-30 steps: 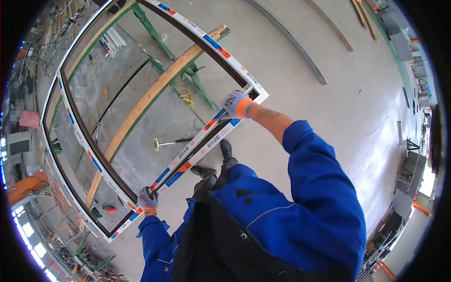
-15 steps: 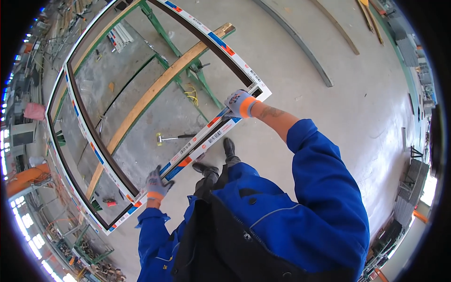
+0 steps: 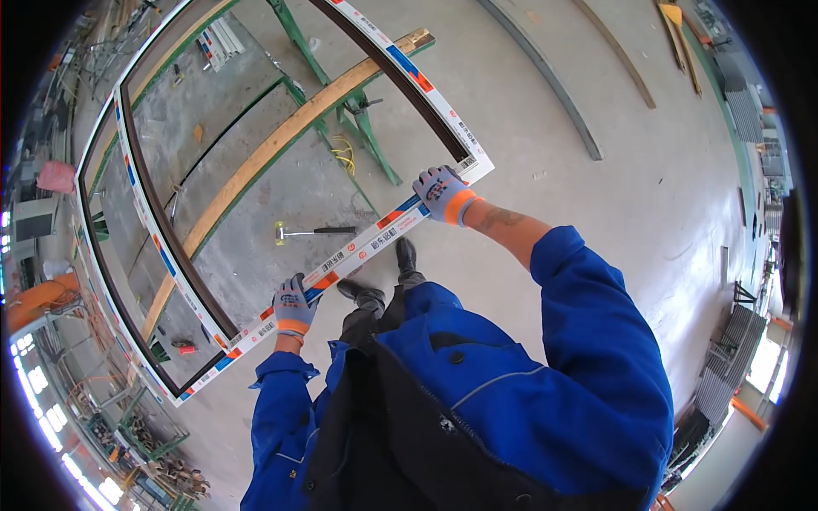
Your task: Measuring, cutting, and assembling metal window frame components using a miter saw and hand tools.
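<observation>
Wooden beam under window frame

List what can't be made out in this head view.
- Far end of the large white-taped window frame: cut by the top edge.
- Left hand and right hand: gloved, fingertips hidden under the rail.
- Small red tool on the floor: too small.

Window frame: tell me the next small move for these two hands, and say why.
Probably steady the window frame level before shifting it. The left hand and right hand both grip the same near rail, so the far side hangs unheld over the wooden beam and green trestles. A hammer lies on the floor beneath, close to the feet.
</observation>
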Demonstrator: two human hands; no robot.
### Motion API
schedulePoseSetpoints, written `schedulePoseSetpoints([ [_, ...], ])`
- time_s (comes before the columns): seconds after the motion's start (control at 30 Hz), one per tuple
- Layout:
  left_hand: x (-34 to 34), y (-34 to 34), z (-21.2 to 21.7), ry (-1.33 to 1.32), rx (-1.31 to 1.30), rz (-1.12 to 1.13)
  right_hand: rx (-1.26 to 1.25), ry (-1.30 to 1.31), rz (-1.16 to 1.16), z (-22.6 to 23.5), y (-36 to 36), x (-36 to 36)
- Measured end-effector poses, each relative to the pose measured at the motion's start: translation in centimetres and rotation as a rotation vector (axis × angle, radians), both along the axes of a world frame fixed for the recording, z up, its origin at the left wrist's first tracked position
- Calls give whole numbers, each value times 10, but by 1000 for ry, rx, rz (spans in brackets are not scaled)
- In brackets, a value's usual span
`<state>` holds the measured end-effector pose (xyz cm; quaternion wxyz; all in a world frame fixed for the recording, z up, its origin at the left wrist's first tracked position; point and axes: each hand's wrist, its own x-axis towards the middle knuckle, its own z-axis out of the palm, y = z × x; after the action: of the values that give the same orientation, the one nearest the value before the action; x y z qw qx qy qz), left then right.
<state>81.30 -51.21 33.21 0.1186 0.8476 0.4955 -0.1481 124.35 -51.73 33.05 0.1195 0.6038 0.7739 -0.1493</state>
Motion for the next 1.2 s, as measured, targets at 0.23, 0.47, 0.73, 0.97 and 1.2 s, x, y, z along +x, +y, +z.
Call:
schedulePoseSetpoints([
  [0.23,31,-20,3,-49,-38,74,114,251,213,14,-1,11],
  [0.47,37,-13,12,83,-52,63,539,308,28,135,45,74],
  [0.73,45,-13,8,156,-122,42,-49,83,203,8,2,73],
  [0.97,30,-17,-3,62,29,-13,5,-51,184,15,-11,72],
  [1.2,22,-6,-11,41,151,-75,43,-27,131,14,-6,70],
])
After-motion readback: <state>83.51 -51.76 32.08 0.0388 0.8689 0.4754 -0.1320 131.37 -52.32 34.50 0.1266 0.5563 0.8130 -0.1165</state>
